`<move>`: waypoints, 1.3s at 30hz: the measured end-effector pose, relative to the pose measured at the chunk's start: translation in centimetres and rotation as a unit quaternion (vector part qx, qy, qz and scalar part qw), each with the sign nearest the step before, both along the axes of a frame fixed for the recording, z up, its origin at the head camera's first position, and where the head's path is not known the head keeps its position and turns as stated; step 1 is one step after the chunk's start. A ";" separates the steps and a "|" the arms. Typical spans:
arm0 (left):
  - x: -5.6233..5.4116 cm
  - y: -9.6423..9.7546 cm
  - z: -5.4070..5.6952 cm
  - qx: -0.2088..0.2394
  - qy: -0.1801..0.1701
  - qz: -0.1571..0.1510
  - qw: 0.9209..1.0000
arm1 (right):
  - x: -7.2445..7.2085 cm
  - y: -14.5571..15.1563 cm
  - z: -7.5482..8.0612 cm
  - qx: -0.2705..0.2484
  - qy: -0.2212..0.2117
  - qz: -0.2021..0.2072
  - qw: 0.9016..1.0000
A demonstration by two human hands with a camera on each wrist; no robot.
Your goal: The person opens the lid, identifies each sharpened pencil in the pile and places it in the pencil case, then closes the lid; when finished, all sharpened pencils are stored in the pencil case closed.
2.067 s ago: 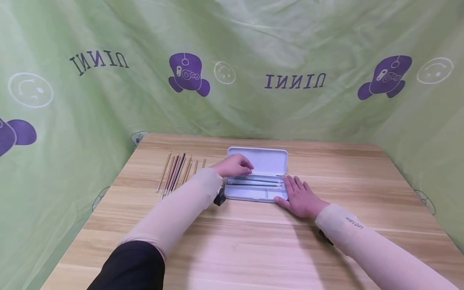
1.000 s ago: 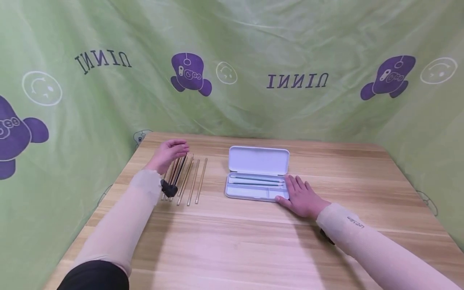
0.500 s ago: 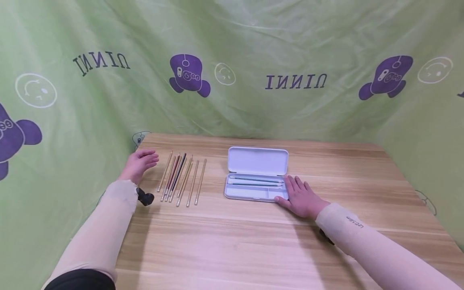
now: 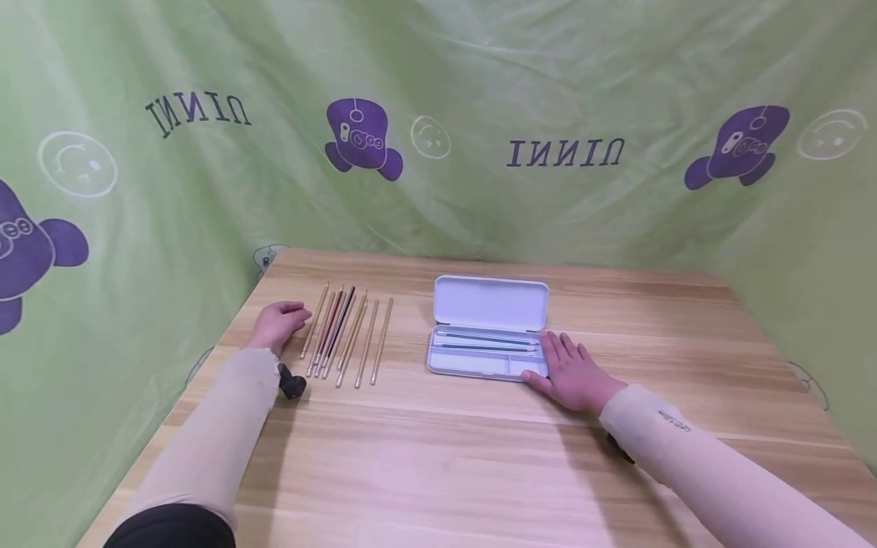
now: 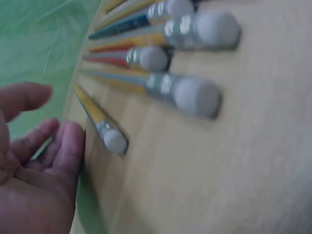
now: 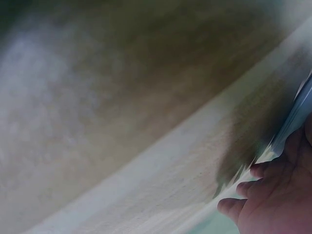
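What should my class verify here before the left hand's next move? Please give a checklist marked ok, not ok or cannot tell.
1. Pencil case open: ok; its lid is folded back.
2. Right hand placed at the case: ok; it rests at the right edge.
3. Room inside: ok; two pencils lie towards the back, and the front compartments look bare.
4. Left hand holding a pencil: not ok; it is beside the outermost loose pencil, without gripping it.
5. All loose pencils sharpened: cannot tell; the tips are too small.
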State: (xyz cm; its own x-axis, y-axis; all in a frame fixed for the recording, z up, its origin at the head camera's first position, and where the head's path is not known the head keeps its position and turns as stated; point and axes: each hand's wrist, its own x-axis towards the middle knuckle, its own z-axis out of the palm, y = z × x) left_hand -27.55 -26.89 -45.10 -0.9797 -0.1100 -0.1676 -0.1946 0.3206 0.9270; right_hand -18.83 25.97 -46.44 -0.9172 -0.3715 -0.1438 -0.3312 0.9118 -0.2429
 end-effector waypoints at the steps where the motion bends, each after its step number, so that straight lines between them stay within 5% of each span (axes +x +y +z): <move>1: 0.0 0.2 0.1 -0.026 -0.003 -0.006 1.000 | 0.0 0.1 0.0 0.004 -0.003 -0.003 1.000; 5: 0.1 0.7 0.3 -0.094 -0.006 -0.024 0.995 | 0.1 0.0 0.2 0.000 -0.001 0.000 1.000; 11: 0.0 1.0 -0.3 -0.117 0.015 -0.024 0.993 | 0.2 0.1 0.2 0.004 0.002 0.000 1.000; 20: 0.0 2.3 -0.2 -0.200 0.050 -0.043 0.978 | 0.2 0.3 0.2 -0.005 0.008 0.001 1.000; 29: 0.0 3.0 1.2 -0.238 -0.001 -0.039 0.970 | 0.4 0.0 0.2 -0.009 0.012 0.002 1.000; 39: -0.1 3.2 1.7 -0.248 -0.018 -0.042 0.968 | 0.0 0.1 -0.6 0.014 0.037 0.001 0.999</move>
